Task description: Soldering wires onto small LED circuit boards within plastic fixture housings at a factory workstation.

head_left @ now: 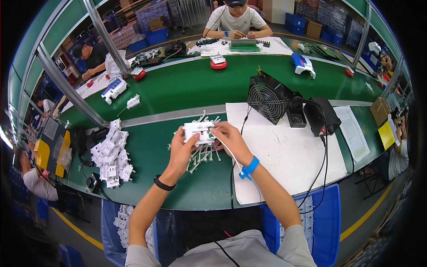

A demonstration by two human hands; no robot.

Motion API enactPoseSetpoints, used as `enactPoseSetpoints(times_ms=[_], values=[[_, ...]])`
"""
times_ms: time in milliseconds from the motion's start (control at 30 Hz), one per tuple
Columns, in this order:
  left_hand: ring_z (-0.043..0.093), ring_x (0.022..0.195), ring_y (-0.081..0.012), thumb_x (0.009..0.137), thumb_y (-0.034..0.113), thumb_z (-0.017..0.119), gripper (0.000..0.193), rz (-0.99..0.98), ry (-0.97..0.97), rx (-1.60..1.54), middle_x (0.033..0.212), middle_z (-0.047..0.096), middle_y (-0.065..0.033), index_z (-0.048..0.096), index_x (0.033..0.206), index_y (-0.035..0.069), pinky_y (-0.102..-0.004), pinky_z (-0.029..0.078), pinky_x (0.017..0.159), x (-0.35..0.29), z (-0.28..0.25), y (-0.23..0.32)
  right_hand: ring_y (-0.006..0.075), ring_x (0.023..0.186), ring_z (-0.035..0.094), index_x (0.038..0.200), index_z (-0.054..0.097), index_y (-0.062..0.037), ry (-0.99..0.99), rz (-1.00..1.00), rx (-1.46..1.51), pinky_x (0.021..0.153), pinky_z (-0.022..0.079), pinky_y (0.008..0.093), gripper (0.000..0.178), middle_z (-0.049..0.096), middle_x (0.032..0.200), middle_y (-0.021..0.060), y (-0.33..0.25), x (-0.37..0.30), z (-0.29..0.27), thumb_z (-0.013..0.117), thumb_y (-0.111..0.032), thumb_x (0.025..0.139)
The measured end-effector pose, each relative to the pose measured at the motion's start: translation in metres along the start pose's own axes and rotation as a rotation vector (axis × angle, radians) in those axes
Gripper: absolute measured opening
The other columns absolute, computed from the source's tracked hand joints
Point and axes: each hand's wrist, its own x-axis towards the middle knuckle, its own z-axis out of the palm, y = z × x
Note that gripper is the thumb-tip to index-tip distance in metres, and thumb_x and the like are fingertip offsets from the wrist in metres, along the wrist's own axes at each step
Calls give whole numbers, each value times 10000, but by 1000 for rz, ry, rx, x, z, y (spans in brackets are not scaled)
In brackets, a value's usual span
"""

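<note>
My left hand grips a white plastic housing by its left side, the thumb lying on its face. At the housing's right side, my right hand pinches the end of a white cable, where a small green piece shows. The cable hangs down along the right wrist, which wears a blue strap. Under and around the housing lies a heap of white cables with green ends on the green bench. My right fingertips partly hide the spot where cable and housing meet.
White housings are piled at left. A black fan and a black box stand right on white paper. Beyond runs a green belt with several parts. Blue bins sit below the bench. A person works opposite.
</note>
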Motion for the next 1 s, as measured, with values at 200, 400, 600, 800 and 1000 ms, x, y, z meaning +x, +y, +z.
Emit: enactPoseSetpoints(times_ms=[200,400,600,800,1000], values=[[658,1067,-174,958,108,710,475,-67,-39,18,1188,681,-129,443,1342,26,-312,547,918,-2,-8,-1,136,791,646,1047,657,52,-213,-142,-208,704,530,291,207,682,872,87,2,7,-13,619,-151,1024],[660,902,-111,923,144,752,309,79,-260,401,979,729,-84,638,1166,-9,-267,525,777,-8,2,16,249,729,675,1023,694,36,-346,-305,-658,715,530,346,191,720,835,156,-43,-7,-16,667,-137,946],[663,801,-101,930,102,715,253,183,-248,496,908,738,-80,624,1131,-23,-267,524,689,-3,28,24,286,763,710,1012,718,2,-262,-271,-622,732,549,373,227,742,866,154,-56,-6,-39,705,-205,921],[645,752,-100,904,55,711,224,417,-40,586,849,721,-79,603,1085,-20,-276,511,658,27,73,19,322,761,730,978,714,47,-169,83,-465,704,568,400,212,743,860,183,-89,-22,-69,713,-152,906],[642,782,-133,953,64,637,190,312,-106,220,932,700,-107,574,1092,-51,-289,516,692,50,135,-2,330,687,682,1109,668,-7,165,-514,-1191,591,541,435,234,651,825,135,-68,-48,-58,644,-29,878]])
